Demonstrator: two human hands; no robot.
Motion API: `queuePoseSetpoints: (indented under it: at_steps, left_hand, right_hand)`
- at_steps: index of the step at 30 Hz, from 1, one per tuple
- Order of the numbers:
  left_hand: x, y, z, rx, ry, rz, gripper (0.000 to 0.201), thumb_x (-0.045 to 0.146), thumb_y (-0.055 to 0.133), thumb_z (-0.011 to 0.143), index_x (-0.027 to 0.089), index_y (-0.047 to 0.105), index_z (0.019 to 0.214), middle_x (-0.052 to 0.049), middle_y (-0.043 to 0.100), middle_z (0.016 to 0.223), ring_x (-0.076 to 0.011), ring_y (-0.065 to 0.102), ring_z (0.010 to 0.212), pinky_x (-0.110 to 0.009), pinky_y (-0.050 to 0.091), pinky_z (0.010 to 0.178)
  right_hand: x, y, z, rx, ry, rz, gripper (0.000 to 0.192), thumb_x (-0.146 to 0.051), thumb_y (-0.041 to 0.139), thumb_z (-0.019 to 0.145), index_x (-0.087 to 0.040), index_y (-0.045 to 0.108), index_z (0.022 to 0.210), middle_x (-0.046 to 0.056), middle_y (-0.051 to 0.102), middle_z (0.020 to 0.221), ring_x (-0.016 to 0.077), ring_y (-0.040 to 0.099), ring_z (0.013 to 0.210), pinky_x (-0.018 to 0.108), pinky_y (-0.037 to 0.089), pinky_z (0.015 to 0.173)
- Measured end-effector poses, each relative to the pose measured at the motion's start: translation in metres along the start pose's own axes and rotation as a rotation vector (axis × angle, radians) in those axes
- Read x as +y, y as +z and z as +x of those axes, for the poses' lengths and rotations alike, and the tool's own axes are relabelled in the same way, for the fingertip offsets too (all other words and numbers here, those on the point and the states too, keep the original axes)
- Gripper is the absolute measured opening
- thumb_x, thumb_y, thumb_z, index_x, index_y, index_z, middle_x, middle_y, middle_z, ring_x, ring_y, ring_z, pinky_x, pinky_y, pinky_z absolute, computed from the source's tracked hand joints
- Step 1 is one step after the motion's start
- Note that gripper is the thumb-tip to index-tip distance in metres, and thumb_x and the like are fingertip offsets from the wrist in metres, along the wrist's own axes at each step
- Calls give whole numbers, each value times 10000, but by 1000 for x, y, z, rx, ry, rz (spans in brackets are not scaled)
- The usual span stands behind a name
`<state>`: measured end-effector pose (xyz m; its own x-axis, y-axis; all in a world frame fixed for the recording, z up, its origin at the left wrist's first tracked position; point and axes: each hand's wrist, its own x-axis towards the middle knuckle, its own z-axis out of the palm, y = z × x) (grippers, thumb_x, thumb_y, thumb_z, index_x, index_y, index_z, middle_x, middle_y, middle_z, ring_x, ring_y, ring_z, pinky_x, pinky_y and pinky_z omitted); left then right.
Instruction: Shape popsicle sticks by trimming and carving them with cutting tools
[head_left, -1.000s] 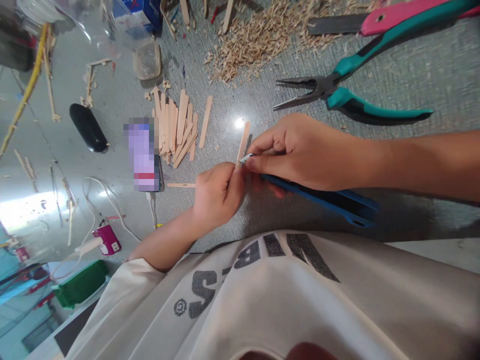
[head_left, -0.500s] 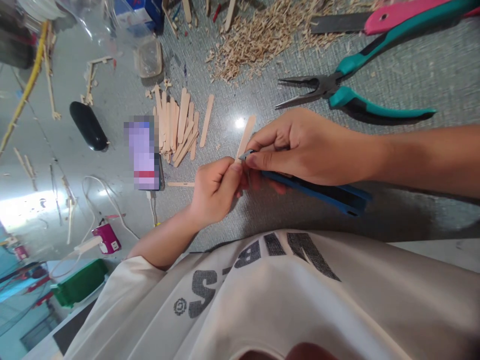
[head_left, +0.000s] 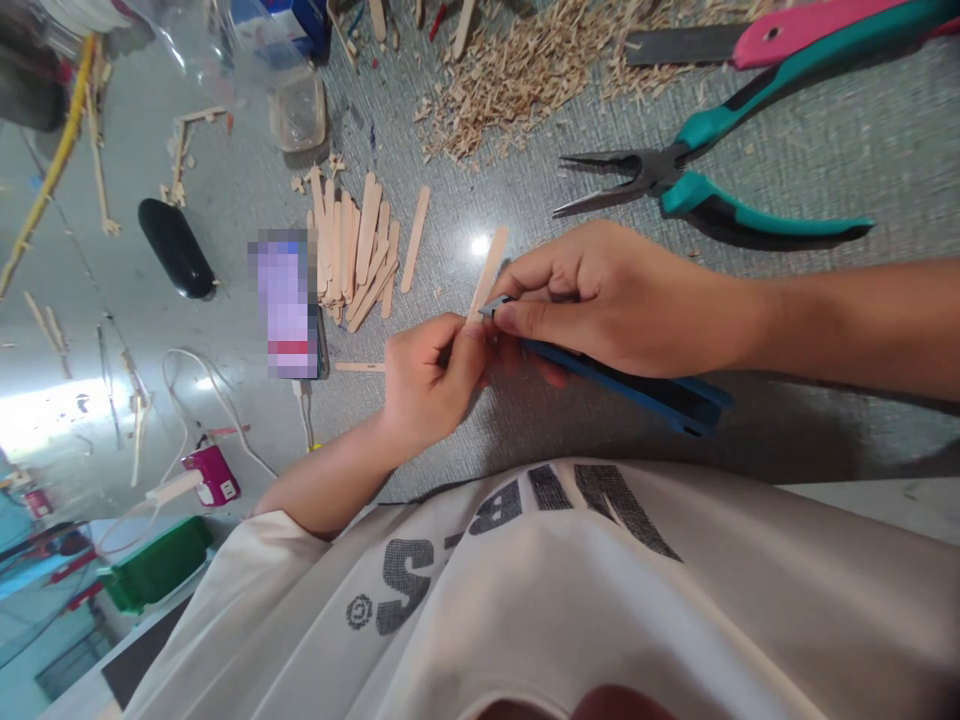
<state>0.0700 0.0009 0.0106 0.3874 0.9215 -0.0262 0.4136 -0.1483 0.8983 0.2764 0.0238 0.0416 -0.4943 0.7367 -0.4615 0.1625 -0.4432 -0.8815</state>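
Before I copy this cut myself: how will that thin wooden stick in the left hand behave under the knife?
The wooden stick looks thin and flat, so probably light and stiff, yet apt to snap or split. The left hand pinches only its lower end, so it may flex where the blue knife in the right hand presses.

White T-shirt (head_left: 570,600), dark lettering

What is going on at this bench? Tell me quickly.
A person is working on a flat wooden stick. The left hand pinches its near end, while the right hand presses the tip of a blue utility knife against it. A pile of similar sticks lies just beyond, with teal-handled pliers and a heap of wood shavings farther back on the grey table.
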Motion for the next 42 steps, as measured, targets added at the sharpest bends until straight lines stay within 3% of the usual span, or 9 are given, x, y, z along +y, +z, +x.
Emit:
queuePoseSetpoints:
  at_steps: [14,31,38,42]
  left_hand:
    - [1,0,-1,15,5,88,492,368,533,1127,192,678,690,7,687,602,-84,581,535,-229,452,585]
    - [-1,0,-4,30,195,376,420,231,531,1089,188,610,678,-2,657,614,-94,561,558,-265,404,586]
    - [-4,-3,-5,3,-40,139,529,479,493,1143,205,604,705,-10,658,613,-111,573,533,-274,423,542]
    - [-4,-2,-2,-12,-221,-137,511,617,537,1110,203,699,858,-13,737,703,-103,642,524,-242,466,502]
  right_hand:
    - [1,1,4,20,25,0,394,-8,566,1052,-137,683,699,-56,625,489,41,544,406,154,355,406]
    - [7,2,2,13,-4,-31,410,-52,584,1029,-152,634,634,-31,627,494,52,528,410,181,350,427]
    - [3,0,3,48,26,-81,361,-110,598,1033,-172,662,684,-36,635,526,78,550,451,213,360,449]
    - [3,0,-3,283,-221,-190,237,-221,603,1033,-217,646,800,-33,666,646,95,563,520,236,436,545]
